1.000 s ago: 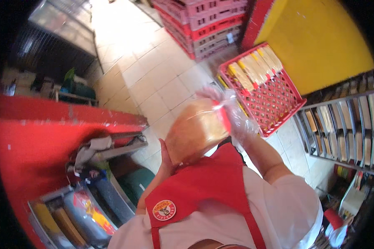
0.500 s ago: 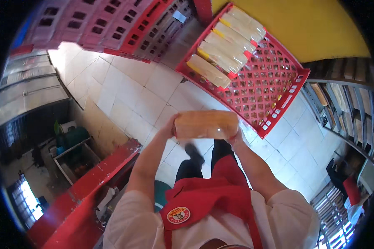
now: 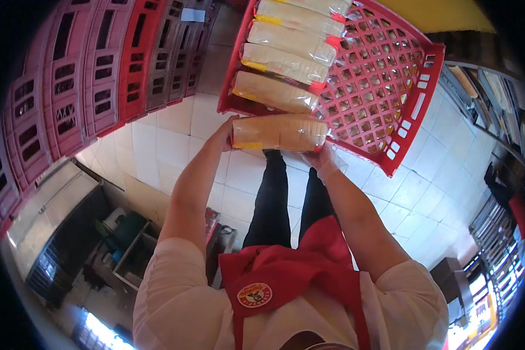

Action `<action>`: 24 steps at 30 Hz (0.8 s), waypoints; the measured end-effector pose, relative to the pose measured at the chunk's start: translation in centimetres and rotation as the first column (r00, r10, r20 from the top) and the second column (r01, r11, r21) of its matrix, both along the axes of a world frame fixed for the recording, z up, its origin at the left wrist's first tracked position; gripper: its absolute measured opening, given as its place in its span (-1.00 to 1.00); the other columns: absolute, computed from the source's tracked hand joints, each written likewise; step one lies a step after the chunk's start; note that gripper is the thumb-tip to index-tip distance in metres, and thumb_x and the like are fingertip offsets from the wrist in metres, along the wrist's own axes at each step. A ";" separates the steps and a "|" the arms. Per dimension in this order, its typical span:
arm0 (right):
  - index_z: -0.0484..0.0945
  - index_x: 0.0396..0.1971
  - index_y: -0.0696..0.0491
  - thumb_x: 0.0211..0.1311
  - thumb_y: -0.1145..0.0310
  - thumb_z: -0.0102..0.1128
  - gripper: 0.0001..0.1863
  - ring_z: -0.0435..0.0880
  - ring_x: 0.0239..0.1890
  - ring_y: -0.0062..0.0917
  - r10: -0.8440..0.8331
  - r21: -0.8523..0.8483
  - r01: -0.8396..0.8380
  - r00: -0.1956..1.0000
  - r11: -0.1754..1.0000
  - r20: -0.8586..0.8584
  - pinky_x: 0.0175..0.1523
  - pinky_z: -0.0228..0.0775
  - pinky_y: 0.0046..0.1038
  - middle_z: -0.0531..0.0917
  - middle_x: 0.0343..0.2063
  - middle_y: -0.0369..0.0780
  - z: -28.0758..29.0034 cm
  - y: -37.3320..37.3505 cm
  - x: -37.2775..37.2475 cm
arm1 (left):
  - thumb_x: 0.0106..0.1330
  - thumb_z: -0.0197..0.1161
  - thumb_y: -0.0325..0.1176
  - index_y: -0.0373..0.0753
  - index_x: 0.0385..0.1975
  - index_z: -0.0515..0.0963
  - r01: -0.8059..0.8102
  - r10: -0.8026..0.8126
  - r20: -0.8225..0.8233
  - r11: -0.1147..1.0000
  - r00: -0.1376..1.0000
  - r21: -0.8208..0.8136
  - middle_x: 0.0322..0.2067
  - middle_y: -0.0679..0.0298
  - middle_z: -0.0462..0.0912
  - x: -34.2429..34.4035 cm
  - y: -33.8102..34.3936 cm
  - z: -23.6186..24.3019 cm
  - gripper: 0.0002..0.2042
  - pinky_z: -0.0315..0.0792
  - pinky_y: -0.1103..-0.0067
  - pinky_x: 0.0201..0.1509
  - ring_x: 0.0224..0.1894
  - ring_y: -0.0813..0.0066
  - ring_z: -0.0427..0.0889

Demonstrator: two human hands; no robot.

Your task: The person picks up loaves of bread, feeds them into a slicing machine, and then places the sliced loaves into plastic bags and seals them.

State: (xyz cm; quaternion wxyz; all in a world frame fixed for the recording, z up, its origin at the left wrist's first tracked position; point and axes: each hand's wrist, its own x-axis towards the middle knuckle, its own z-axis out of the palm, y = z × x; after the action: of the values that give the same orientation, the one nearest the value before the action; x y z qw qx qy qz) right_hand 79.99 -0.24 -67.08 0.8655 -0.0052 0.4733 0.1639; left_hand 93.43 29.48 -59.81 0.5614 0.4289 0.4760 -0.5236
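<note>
A bagged loaf of bread (image 3: pixel 280 132) in clear wrap is held level between both hands, at the near edge of a red plastic crate (image 3: pixel 385 153). My left hand (image 3: pixel 226 135) grips the loaf's left end. At its right end, lower corner, my right hand (image 3: pixel 318 157) has hold of it. Some fingers are hidden behind the loaf. In the crate, several bagged loaves (image 3: pixel 286 63) lie side by side in a row along the left part. The lattice on the crate's right part shows more wrapped things beneath it.
Tall stacks of pink and red crates (image 3: pixel 105 70) stand at the left. At the right is a metal rack (image 3: pixel 478 99) with trays. A person (image 3: pixel 513 198) is at the far right. White floor tiles (image 3: pixel 414 192) run around the crate.
I have stepped closer to the red crate. The loaf, still in both hands, has come right up to the crate's near edge, beside the row of loaves.
</note>
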 end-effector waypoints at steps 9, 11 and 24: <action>0.29 0.13 0.11 0.30 0.01 -0.24 -0.45 0.47 0.07 -0.23 -0.113 -0.011 0.118 0.969 0.993 0.218 0.11 0.37 -0.08 0.44 0.07 -0.08 2.6 -0.6 1.0 | 0.27 0.03 -0.02 -0.17 0.23 0.18 0.095 0.223 0.746 0.929 0.628 -0.357 0.17 0.15 0.34 2.8 1.5 6.7 -0.42 0.28 0.30 0.25 0.22 0.23 0.33; 0.28 0.14 0.10 0.30 0.00 -0.23 -0.43 0.48 0.06 -0.22 -0.093 -0.004 0.096 0.974 0.995 0.206 0.11 0.36 -0.07 0.44 0.08 -0.08 6.7 -1.1 1.4 | 0.34 -0.02 -0.08 -0.19 0.25 0.16 -0.020 0.354 0.622 0.878 0.699 -0.478 0.21 0.21 0.27 1.6 2.8 6.3 -0.47 0.21 0.36 0.29 0.25 0.29 0.28; 0.24 0.19 0.00 0.18 0.00 0.09 -0.37 0.44 0.11 -0.46 0.820 -0.975 -0.024 0.536 -0.221 -0.199 0.20 0.20 -0.05 0.57 -0.02 -0.37 -1.8 -5.2 -4.4 | 0.38 -0.12 0.07 -0.15 0.18 0.28 -0.234 0.357 0.444 0.922 0.822 -0.309 0.10 0.36 0.44 -0.3 -0.5 -0.4 -0.48 0.29 0.55 0.19 0.15 0.55 0.39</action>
State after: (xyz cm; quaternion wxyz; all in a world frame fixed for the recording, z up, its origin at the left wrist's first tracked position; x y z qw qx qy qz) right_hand 75.56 -5.41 -68.89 0.5495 -0.8214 0.1176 0.0976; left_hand 93.12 28.98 -60.18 0.7863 0.3970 0.3113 -0.3567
